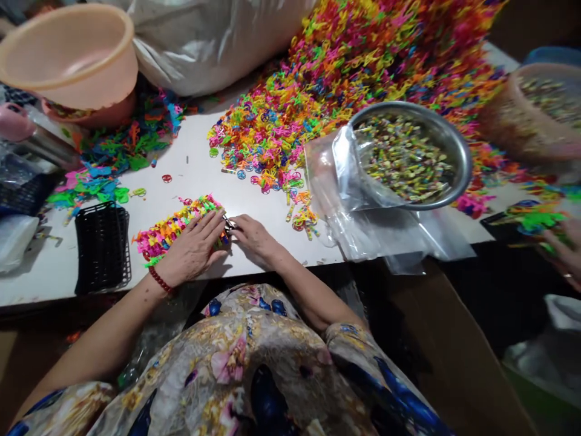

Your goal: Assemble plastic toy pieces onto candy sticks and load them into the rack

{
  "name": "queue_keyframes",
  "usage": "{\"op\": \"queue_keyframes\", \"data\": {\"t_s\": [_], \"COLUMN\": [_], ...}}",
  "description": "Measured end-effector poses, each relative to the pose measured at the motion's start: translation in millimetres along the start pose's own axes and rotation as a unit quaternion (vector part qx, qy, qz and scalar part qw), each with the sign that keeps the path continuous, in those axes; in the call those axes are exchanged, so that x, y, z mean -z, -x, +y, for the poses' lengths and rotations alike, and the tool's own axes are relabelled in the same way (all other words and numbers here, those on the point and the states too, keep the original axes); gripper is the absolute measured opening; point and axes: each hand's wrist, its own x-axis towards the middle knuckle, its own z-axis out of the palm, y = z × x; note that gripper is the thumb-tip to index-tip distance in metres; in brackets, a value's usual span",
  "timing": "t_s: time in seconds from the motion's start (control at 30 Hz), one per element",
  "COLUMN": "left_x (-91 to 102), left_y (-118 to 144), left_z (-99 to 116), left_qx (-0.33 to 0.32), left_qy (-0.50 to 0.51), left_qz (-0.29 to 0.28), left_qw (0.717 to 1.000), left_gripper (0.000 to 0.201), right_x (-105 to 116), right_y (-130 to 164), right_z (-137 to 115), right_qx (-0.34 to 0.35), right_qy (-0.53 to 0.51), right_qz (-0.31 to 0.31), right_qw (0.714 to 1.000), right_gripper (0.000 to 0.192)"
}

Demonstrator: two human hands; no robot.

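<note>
My left hand (pixel 195 242) lies flat, fingers stretched out together, over a block of small colourful plastic pieces (pixel 167 230) set close in rows on the white table. A red bead bracelet is on that wrist. At the block's right end, my right hand (pixel 254 236) has its fingertips closed on a black grid edge (pixel 229 225). Most of this grid is hidden by the pieces and my left hand. To the left stands a stack of black plastic grids (pixel 102 248).
A large heap of colourful plastic pieces (pixel 363 54) covers the back right. Clear plastic bags (pixel 327 200) lie beside a metal bowl (pixel 465 163) of small striped pieces. A peach basin (pixel 104 66) stands back left. Another person's hand (pixel 567 242) is at far right.
</note>
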Motion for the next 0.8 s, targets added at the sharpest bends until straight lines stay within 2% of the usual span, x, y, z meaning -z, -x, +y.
{"op": "queue_keyframes", "data": {"t_s": [0.07,0.17,0.27,0.33,0.43,0.53,0.67,0.8], "left_x": [-0.6,0.5,0.8,-0.7,-4.3,-7.1,-8.4,-7.6], "left_y": [0,2,2,1,-2,-5,-8,-8], "left_z": [-1,-3,-3,-2,1,3,-1,-5], "left_qx": [-0.007,-0.008,0.001,0.005,-0.002,-0.002,-0.008,-0.017], "left_qy": [0.002,0.012,0.008,-0.001,0.000,0.015,0.029,0.038], "left_qz": [0.002,0.003,0.011,0.025,0.036,0.028,0.012,0.000], "left_qw": [1.000,1.000,1.000,1.000,0.999,0.999,0.999,0.999], "left_gripper": [0.074,0.076,0.069,0.064,0.060,0.060,0.062,0.065], "right_x": [27,74,115,131,133,115,95,89], "right_y": [14,39,64,80,99,107,106,99], "right_z": [6,20,29,29,27,26,28,36], "right_qx": [-0.070,-0.169,-0.223,-0.264,-0.309,-0.320,-0.336,-0.341], "right_qy": [0.089,0.245,0.312,0.330,0.338,0.335,0.336,0.304], "right_qz": [0.057,0.084,0.100,0.107,0.077,0.045,0.058,0.096], "right_qw": [0.992,0.951,0.918,0.900,0.885,0.885,0.878,0.884], "right_gripper": [0.018,0.015,0.019,0.025,0.029,0.026,0.022,0.023]}}
